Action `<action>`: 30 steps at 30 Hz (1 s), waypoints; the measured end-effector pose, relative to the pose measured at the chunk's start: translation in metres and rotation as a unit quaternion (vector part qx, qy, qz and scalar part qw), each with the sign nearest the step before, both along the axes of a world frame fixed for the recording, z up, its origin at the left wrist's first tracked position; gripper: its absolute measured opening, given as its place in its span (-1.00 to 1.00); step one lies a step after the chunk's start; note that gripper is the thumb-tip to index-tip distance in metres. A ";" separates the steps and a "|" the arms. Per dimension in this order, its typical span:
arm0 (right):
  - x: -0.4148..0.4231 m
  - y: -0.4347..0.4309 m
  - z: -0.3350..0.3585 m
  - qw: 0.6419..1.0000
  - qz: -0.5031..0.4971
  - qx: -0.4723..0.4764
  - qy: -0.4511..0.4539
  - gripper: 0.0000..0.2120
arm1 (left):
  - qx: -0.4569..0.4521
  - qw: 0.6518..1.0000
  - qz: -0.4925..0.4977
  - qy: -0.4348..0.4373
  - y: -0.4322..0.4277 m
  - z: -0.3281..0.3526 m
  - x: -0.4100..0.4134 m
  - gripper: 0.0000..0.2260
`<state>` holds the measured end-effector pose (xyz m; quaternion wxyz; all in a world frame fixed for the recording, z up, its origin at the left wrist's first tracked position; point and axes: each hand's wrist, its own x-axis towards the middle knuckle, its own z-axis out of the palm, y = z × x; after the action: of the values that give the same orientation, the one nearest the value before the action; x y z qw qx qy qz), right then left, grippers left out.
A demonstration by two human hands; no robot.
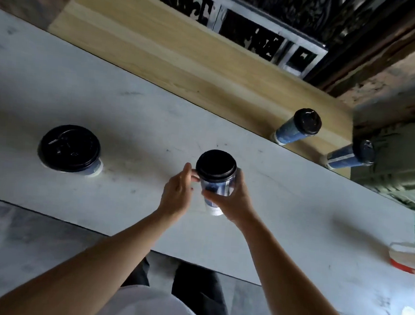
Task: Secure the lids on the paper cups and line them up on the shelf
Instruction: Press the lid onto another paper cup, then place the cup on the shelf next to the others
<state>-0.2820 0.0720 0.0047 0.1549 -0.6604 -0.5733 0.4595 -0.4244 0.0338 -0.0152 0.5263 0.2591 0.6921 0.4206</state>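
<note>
Pale counter (107, 94), both hands' fingers wrapped around lidded paper cup (215, 180), left hand (177, 192), right hand (233, 200)

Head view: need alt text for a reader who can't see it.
Both hands, left hand and right hand, hold a blue paper cup with a black lid above a pale counter. Another lidded cup stands on the counter at left. Two lidded cups stand on the wooden shelf beyond.
</note>
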 end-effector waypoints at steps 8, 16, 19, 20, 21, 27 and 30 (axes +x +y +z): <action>0.032 0.069 0.011 0.993 0.101 -0.061 -0.022 -0.29 | -0.230 0.892 -0.072 0.383 -0.004 -0.071 0.007 -0.24; 0.074 0.134 0.038 0.959 0.243 0.027 -0.147 -0.20 | -0.241 0.859 0.033 0.450 0.007 -0.102 0.049 -0.21; 0.073 0.164 0.050 0.932 0.288 0.096 -0.199 -0.16 | -0.230 0.847 0.075 0.474 0.010 -0.111 0.051 -0.25; 0.068 0.174 0.054 0.917 0.313 0.113 -0.220 -0.16 | -0.228 0.844 0.086 0.477 0.010 -0.112 0.052 -0.26; 0.063 0.184 0.058 0.898 0.343 0.130 -0.245 -0.16 | -0.224 0.846 0.098 0.474 0.009 -0.112 0.052 -0.26; 0.014 0.230 0.095 0.665 0.531 0.255 -0.459 -0.28 | -0.230 0.852 0.119 0.455 0.012 -0.112 0.048 -0.23; -0.013 0.237 0.109 0.513 0.591 0.340 -0.522 -0.26 | -0.243 0.846 0.116 0.460 0.013 -0.113 0.047 -0.24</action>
<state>-0.2949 0.3091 0.1140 -0.2664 -0.1871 -0.9212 -0.2130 -0.3776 0.0464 -0.1278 0.1411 0.2044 0.9600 0.1292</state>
